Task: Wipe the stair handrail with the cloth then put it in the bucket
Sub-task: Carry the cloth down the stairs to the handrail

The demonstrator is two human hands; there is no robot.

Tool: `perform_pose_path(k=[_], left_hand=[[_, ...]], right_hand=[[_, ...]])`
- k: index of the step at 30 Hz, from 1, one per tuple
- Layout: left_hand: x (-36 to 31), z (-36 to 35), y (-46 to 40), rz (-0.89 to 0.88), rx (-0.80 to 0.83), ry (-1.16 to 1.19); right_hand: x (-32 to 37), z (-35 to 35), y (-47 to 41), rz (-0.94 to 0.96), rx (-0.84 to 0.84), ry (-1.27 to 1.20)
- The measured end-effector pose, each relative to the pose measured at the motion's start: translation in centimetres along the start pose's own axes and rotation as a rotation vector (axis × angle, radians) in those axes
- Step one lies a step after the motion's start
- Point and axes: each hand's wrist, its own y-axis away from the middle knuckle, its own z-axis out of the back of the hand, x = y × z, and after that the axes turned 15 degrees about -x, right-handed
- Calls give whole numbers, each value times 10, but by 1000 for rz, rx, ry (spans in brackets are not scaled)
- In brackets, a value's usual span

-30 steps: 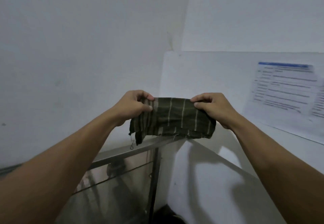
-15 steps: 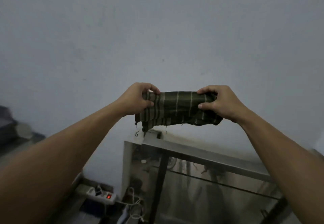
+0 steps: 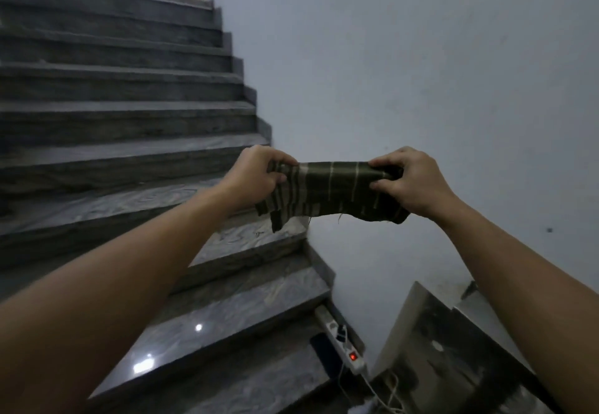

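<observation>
A dark green cloth (image 3: 330, 193) with pale stripes is stretched between both hands at chest height in front of me. My left hand (image 3: 256, 177) pinches its left end and my right hand (image 3: 411, 183) grips its right end. The cloth hangs folded, with a frayed corner dangling at the lower left. No handrail and no bucket are in view.
Grey marble stairs (image 3: 129, 161) rise to the left and ahead. A plain white wall (image 3: 421, 57) fills the right. A white power strip (image 3: 340, 342) with a red light and cables lies on a low step. A shiny metal cabinet (image 3: 437, 342) stands at the lower right.
My view has swung left from the wall and metal cabinet to the staircase. Both hands keep the same hold on the cloth.
</observation>
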Motion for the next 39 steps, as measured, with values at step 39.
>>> perform_pose_path(k=[39], left_hand=[[318, 366, -359, 420, -234, -462]], right_hand=[[356, -422, -487, 394, 401, -505]])
